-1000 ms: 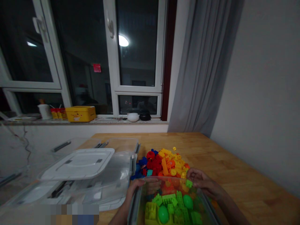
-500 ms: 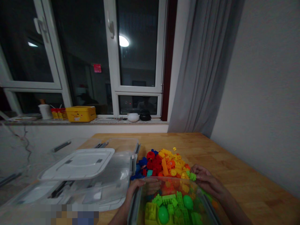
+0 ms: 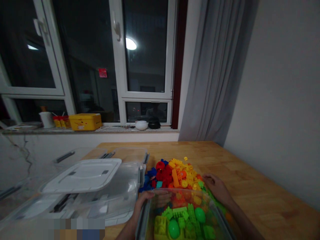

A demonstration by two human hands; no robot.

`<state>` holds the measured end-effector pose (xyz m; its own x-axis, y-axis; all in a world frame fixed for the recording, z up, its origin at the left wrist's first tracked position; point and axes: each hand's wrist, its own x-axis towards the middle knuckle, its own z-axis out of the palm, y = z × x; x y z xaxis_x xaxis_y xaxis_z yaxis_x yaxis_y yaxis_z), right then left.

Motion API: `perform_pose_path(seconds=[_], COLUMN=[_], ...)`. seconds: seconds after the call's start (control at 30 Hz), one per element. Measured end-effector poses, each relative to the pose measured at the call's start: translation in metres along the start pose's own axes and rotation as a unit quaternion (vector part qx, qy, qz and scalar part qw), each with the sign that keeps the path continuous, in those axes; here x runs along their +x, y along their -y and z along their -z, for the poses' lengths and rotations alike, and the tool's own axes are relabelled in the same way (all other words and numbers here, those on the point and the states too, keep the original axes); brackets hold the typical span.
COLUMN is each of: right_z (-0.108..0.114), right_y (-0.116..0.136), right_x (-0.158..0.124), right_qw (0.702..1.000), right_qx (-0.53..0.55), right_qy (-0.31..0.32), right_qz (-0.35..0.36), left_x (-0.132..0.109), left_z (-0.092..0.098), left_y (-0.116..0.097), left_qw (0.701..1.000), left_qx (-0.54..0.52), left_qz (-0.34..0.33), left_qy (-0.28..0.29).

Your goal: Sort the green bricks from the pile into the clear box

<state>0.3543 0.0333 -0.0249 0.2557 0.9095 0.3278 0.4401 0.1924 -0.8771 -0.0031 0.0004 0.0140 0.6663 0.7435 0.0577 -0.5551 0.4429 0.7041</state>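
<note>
Dim overall; a lamp reflection [image 3: 131,43] glares in the dark window [image 3: 147,71] beyond the far edge of the table [image 3: 240,173].

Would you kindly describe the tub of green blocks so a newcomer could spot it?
Find the wooden table. On its near side, the left hand grips a clear tub. Unlike the clear containers at left, it holds green blocks.

The left hand [image 3: 143,202] is gripping the rim of a clear box [image 3: 143,226] where green pieces [image 3: 188,220] are lying, and the right hand [image 3: 219,189] is curling its fingers beside a multicoloured pile [image 3: 166,176]. Clear containers [image 3: 130,180] and a white lid [image 3: 86,175] are resting leftward, while a yellow box [image 3: 85,122] is sitting on the windowsill [image 3: 120,130].
</note>
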Motion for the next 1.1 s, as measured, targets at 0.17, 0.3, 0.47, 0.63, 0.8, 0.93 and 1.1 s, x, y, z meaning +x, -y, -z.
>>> perform_pose_path(seconds=[0.17, 0.3, 0.47, 0.63, 0.8, 0.93, 1.1], right_z=[-0.006, -0.01, -0.012, -0.012, -0.013, -0.012, -0.01], right_y=[-0.015, -0.007, -0.008, -0.015, -0.012, -0.008, -0.007], right_x=[0.0, -0.005, -0.006, -0.005, -0.006, -0.006, -0.006], right_qw=[0.995, 0.995, 0.995, 0.995, 0.994, 0.993, 0.994], right_qx=[-0.082, -0.066, -0.075, -0.074, -0.076, -0.07, -0.068], right_qy=[0.031, 0.043, 0.052, 0.056, 0.073, 0.088, 0.086], right_qz=[0.053, 0.055, 0.036, 0.036, 0.035, 0.022, 0.014], left_x=[0.0, 0.001, 0.001, 0.001, -0.002, -0.003, 0.0], left_z=[0.004, 0.008, 0.005, -0.002, -0.006, -0.006, -0.007], left_y=[0.001, 0.002, 0.001, -0.003, -0.004, -0.005, -0.007], left_qw=[1.0, 1.0, 1.0, 1.0, 1.0, 1.0, 1.0], left_qx=[0.003, 0.015, 0.01, 0.012, 0.011, 0.01, 0.004], left_qz=[-0.006, -0.005, -0.01, -0.005, -0.01, -0.01, 0.002], left_qy=[0.0, 0.002, -0.012, -0.012, -0.017, -0.022, -0.022])
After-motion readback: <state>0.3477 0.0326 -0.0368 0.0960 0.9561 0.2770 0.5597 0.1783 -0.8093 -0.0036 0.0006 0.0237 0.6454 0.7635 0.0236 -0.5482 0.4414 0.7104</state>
